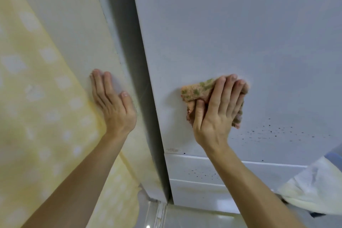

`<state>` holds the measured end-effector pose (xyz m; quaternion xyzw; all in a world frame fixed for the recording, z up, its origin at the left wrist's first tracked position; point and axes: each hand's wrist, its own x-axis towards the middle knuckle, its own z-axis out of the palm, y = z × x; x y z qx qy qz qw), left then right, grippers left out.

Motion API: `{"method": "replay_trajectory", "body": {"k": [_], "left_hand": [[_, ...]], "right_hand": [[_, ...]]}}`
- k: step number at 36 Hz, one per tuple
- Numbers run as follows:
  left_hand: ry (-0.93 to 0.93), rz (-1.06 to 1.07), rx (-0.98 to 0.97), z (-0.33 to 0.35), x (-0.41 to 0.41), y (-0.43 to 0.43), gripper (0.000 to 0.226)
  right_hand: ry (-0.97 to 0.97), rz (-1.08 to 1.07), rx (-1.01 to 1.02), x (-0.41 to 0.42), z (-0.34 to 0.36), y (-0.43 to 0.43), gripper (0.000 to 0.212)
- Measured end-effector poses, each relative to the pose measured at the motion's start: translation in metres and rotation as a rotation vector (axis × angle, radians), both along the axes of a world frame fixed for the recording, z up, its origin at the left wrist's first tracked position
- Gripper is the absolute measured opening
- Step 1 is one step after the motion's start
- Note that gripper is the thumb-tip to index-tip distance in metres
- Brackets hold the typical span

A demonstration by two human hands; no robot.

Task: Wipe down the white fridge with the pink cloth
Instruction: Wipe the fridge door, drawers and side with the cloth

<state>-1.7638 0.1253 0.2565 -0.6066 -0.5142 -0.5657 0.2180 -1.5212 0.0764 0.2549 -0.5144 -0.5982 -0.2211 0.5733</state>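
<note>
White fridge [240, 33] filling the right side, seen from close in. Right hand [220, 109] flat on its front panel, fingers nearly straight and spread over the pink cloth [194, 91], thumb laid straight over its lower left part, pressing it against the panel rather than gripping it. Cloth bunched, pink with green blotches, poking out left of the fingers and a little past them on the right. Just below and right of that hand, a scatter of dark specks [268, 131] on the panel; more of the same on the band under the seam. Left hand [112, 103] open with nothing in it, palm and straight fingers laid on the pale wall [61, 33] just beside the fridge's shadowed side. Yellow fabric [37, 107] with white patches over the wall at far left. Glossy floor tiles [194, 216] at the bottom, white fabric [314, 190] at lower right.
</note>
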Motion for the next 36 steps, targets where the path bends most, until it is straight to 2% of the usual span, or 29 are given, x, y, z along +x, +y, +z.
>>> {"method": "replay_trajectory", "body": {"k": [3,7,10,17,24,36], "left_hand": [[0.01,-0.033,0.04,-0.003,0.0,0.004,0.06],[0.044,-0.029,0.115,-0.004,-0.002,0.01,0.062],[0.101,-0.014,0.176,-0.011,-0.001,0.015,0.06],[0.153,-0.07,0.218,-0.041,0.003,0.021,0.064],[0.092,-0.084,0.315,-0.047,0.005,0.027,0.065],[0.16,-0.036,0.311,-0.071,0.009,0.039,0.069]], "right_hand": [[-0.04,-0.021,0.072,-0.003,-0.006,0.004,0.074],[0.055,0.073,0.113,-0.006,-0.006,0.007,0.039],[-0.011,0.041,0.133,-0.004,-0.011,0.007,0.027],[-0.205,-0.054,0.193,0.005,-0.022,0.014,0.041],[-0.244,-0.14,0.379,-0.005,-0.032,0.028,0.044],[-0.403,-0.216,0.349,0.002,-0.033,0.03,0.062]]}}
